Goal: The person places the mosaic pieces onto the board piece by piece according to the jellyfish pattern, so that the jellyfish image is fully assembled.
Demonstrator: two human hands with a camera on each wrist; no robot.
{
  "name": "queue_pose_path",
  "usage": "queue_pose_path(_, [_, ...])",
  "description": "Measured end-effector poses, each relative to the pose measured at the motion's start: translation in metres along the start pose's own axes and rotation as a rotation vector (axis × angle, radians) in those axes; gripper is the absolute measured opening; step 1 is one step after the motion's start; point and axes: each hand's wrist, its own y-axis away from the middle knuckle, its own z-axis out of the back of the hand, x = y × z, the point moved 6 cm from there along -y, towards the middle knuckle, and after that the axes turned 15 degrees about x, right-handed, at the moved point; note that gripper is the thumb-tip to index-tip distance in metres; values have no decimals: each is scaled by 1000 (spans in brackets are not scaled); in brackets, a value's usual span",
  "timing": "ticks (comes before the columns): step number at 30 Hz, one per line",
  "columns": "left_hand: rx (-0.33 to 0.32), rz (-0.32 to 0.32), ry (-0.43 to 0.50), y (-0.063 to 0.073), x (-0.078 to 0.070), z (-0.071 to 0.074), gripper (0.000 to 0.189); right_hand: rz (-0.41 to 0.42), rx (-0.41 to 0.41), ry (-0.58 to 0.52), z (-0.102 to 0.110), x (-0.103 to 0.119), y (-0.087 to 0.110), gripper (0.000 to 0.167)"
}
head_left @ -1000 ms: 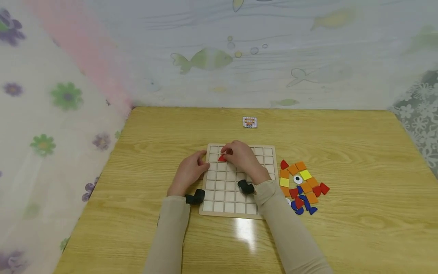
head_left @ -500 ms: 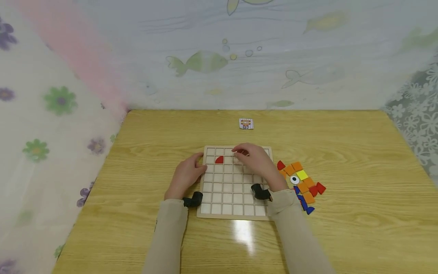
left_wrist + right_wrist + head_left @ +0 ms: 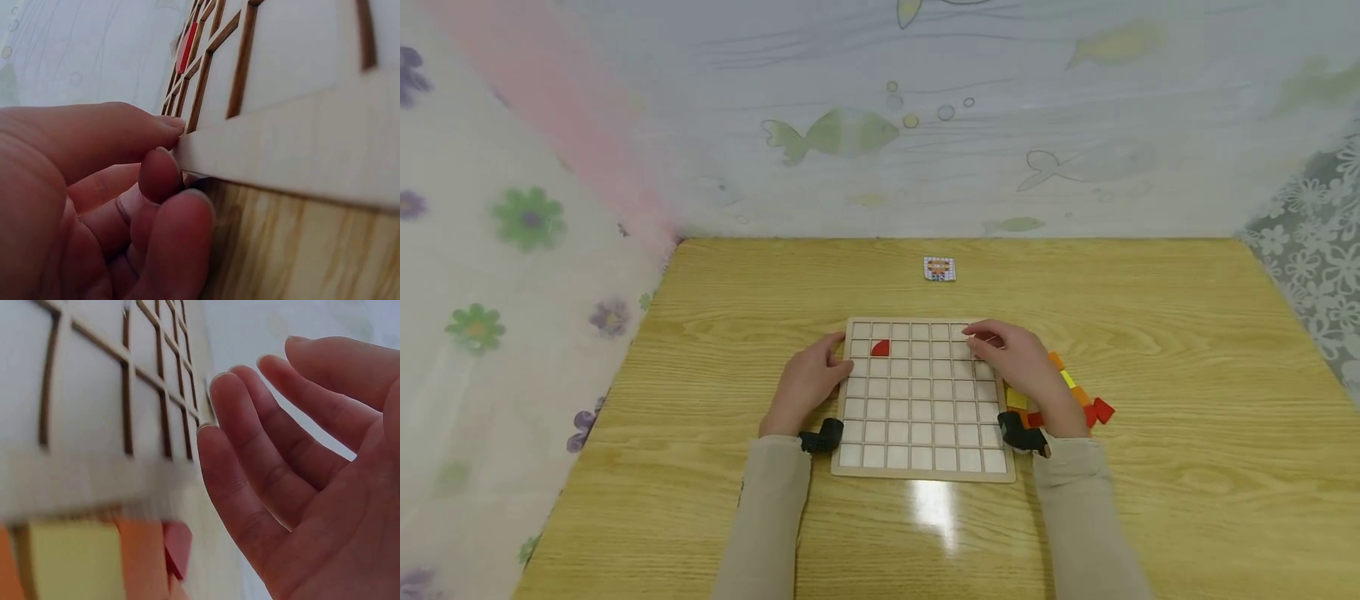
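A pale wooden grid board (image 3: 922, 479) lies on the table with a red quarter-circle piece (image 3: 881, 348) in an upper-left square. My left hand (image 3: 808, 379) holds the board's left edge. In the left wrist view, one digit lies at the top of the frame and other fingertips (image 3: 181, 231) curl against its side and underneath. Over the upper right of the board hovers my right hand (image 3: 1026, 362), its fingers loosely bent and nothing between them. The right wrist view shows its palm and relaxed fingers (image 3: 269, 444) beside the grid.
Orange, yellow and red flat pieces (image 3: 1103, 410) lie right of the board, partly hidden by my right hand and sleeve. A yellow square (image 3: 75, 559) shows there too. A small pattern card (image 3: 939, 268) lies behind the board. Patterned walls border the table.
My right hand has let go of the red quarter-circle piece, which stays in its square. It has moved right across the board toward the loose pieces. My left hand stays at the edge.
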Motion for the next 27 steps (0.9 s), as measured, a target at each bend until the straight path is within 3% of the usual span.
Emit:
queue_pose_path(8, [4,12,9,-1,3,1,52,-59,-21,14,25,-24,18,37])
queue_pose_path(19, [-6,2,-4,-2,-1,-2,51,-218,-41,38,52,-58,50,42])
queue_pose_path(27, [-1,6,6,-1,2,-1,51,-248,46,80,52,-69,57,39])
